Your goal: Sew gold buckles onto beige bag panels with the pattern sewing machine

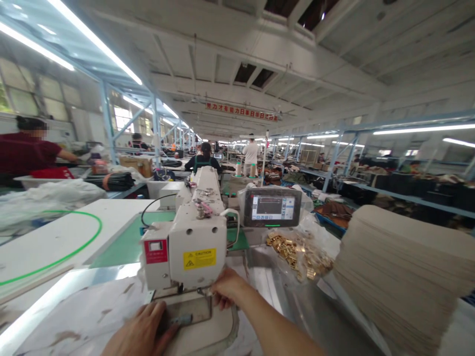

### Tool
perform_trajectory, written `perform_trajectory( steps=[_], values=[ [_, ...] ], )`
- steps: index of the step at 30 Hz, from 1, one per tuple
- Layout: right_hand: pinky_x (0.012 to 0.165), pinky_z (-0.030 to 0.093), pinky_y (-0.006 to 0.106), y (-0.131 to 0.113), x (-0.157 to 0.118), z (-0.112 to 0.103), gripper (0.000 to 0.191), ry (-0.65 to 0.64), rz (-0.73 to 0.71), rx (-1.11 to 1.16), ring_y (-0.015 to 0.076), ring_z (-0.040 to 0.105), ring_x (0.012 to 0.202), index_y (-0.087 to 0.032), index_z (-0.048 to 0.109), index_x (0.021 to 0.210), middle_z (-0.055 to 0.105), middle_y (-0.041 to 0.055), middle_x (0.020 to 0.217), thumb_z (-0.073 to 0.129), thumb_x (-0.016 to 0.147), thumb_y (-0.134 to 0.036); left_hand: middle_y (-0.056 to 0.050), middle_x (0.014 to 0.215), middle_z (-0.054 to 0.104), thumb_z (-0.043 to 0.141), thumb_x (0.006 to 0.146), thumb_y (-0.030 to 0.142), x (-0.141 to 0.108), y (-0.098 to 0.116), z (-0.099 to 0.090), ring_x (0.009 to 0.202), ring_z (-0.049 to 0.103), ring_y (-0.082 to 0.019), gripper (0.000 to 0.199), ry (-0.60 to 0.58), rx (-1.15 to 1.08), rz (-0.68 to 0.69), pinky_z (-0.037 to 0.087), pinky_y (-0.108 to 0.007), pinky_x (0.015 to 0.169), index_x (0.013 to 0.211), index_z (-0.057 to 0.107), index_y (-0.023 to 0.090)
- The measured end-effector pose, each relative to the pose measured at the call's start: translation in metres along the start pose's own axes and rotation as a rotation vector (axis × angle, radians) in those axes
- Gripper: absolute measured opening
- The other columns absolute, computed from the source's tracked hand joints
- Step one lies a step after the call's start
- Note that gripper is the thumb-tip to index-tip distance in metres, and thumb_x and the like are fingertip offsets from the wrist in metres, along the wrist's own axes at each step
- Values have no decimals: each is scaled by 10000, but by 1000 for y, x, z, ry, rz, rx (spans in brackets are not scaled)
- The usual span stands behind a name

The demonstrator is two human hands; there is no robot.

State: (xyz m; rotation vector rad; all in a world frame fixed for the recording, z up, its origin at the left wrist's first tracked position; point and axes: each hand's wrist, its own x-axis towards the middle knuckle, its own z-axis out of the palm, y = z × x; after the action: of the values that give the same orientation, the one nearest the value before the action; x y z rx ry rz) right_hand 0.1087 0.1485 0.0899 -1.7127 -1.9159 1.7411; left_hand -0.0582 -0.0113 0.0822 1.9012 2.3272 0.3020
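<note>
A white industrial sewing machine [198, 247] with a yellow caution label stands in front of me. My left hand [143, 329] lies at the left of its clamp frame [218, 329], fingers together over the plate and thumb apart, beside a small grey piece [182, 319]. At the right of the machine head, by the needle area, my right hand [227, 288] has its fingers curled in a pinch. Whatever those fingertips hold is hidden. Light fabric or paper with brown marks [89, 316] is spread on the bed to the left.
A control screen [272, 207] stands behind a bag of gold metal fittings [300, 254]. On the right rises a tall stack of beige pieces [393, 277]. Clear plastic [48, 198] lies at the left. Co-workers sit further off, one in dark red [29, 151].
</note>
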Motion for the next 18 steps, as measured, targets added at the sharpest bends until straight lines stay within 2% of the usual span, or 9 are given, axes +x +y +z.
perform_trajectory(
  steps=[5, 9, 13, 18],
  values=[
    [280, 362, 154, 8, -8, -20, 257, 7, 31, 14, 106, 462, 246, -157, 508, 558, 529, -20, 359, 473, 779, -31, -129, 1160, 668, 404, 892, 406, 0, 19, 5, 1073, 647, -272, 362, 38, -27, 71, 505, -425, 942, 1090, 616, 189],
    [340, 413, 153, 17, -17, -36, 253, 36, 26, 20, 101, 491, 273, -162, 487, 572, 549, -13, 384, 472, 776, -14, -137, 1297, 622, 431, 894, 394, 2, 27, 13, 1184, 606, -270, 414, 48, -48, 140, 477, -417, 1032, 1203, 599, 177],
    [396, 451, 165, 27, -20, -52, 243, 55, 21, 38, 118, 555, 336, -170, 477, 582, 562, -2, 404, 490, 779, -29, -142, 1426, 540, 422, 904, 370, 3, 34, 14, 1294, 537, -264, 483, -9, -43, 184, 414, -408, 1122, 1314, 553, 152],
    [347, 394, 157, 44, -22, -72, 197, 74, -9, 45, 102, 511, 314, -165, 505, 619, 576, -12, 428, 544, 794, -83, -153, 1409, 556, 421, 902, 288, -1, 49, 11, 1301, 530, -267, 461, -70, -51, 261, 397, -430, 1140, 1307, 569, 126]
  ],
)
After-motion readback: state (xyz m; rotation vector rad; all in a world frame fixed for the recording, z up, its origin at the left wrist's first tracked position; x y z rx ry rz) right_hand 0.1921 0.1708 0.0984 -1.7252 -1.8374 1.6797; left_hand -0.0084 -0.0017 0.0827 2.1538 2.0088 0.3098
